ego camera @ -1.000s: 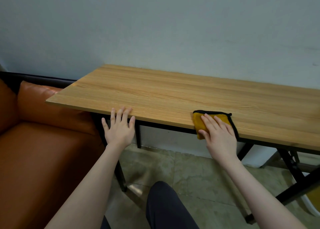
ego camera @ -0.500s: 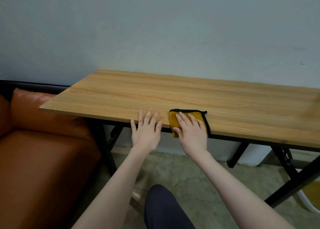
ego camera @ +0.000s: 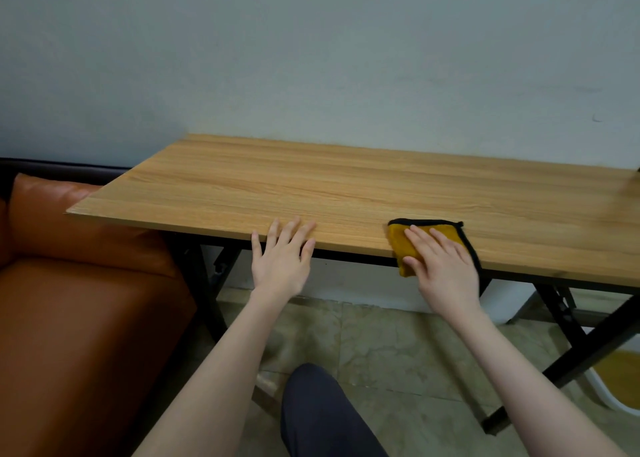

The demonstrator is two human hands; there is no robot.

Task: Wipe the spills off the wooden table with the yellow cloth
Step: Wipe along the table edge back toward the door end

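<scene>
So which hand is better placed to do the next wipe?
Probably the right hand: it already presses flat on the cloth at the table's near edge. The left hand only rests on that edge, touching no cloth.

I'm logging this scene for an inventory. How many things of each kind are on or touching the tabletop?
Yellow cloth: 1
Hands, left hand and right hand: 2
Wooden table itself: 1
Total: 4
</scene>
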